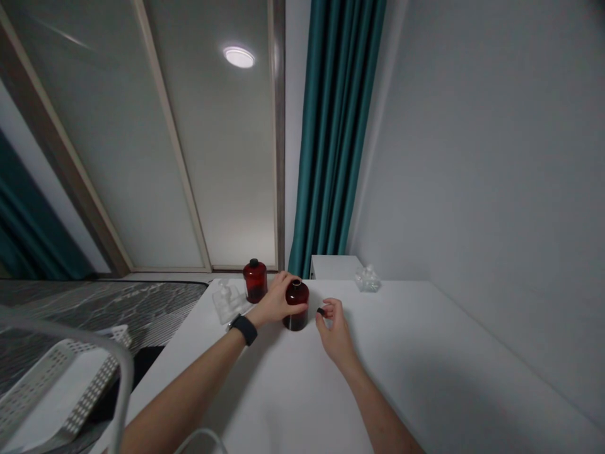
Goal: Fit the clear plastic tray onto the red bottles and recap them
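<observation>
My left hand (278,299), with a dark watch on its wrist, is wrapped round a dark red bottle (297,320) that stands upright on the white table (302,391). The bottle's neck is uncovered. Just to its right, my right hand (334,326) pinches a small black cap (321,311) between thumb and fingers, apart from the bottle. A second red bottle (256,284) with a black cap on it stands behind and to the left. Beside that one lies a clear plastic piece (228,301), its exact kind hard to make out.
Crumpled clear plastic (367,279) lies at the table's back right, near a white cabinet (333,266). A white perforated basket (61,391) is low on the left. A pale curved bar (123,372) crosses the lower left. A wall borders the right.
</observation>
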Tool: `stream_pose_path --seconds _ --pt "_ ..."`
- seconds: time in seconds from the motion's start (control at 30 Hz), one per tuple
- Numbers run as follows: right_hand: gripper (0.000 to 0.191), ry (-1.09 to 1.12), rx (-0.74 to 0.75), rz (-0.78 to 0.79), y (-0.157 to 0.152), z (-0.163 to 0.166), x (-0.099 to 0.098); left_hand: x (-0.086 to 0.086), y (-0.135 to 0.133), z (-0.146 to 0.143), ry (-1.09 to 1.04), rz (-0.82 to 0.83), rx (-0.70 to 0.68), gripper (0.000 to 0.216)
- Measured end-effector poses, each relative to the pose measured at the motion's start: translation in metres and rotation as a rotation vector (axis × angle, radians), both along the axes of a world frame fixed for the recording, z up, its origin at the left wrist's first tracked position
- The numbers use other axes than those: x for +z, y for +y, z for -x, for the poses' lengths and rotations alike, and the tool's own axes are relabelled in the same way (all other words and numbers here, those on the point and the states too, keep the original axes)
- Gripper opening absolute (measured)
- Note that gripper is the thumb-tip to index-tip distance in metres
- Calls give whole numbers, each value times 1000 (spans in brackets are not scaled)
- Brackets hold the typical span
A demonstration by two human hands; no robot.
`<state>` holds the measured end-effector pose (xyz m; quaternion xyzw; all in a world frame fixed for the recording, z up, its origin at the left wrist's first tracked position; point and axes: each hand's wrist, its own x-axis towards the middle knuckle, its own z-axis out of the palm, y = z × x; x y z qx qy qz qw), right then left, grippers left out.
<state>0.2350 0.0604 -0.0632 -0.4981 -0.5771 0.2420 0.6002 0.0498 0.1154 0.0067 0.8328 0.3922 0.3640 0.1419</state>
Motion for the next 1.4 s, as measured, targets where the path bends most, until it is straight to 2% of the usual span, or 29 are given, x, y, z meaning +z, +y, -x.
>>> stream_pose_path --seconds 0.2,0.4,0.57,0.7,0.8,0.87,0.97,1.07,1.2,1.4 --pt "22 -13 3 -6 0 0 2 4 -24 13 -25 61 -106 57" --pt "14 -55 102 -29 -1 2 1 1 -56 29 -103 183 -124 71" --pt "16 -71 150 -40 -4 6 0 -10 -76 35 -247 283 -138 65" --pt "19 -37 133 -20 -7 9 -1 -23 -87 31 -364 312 -161 65" --pt "18 6 112 -4 -9 11 1 -31 -92 27 -380 219 -128 69" --pt "17 28 119 0 -12 11 3 -34 -93 26 -356 82 -96 71" --pt "18 53 131 -4 -18 12 10 -35 -91 30 -319 -147 -53 63" --pt "19 58 127 -30 -24 14 16 -34 -90 33 -268 -296 -35 55" --pt "13 16 130 -145 -31 20 27 -32 -92 30 -244 -366 -47 48" --pt "13 -147 212 -347 -32 34 60 -31 -94 28 -234 -342 -42 46"
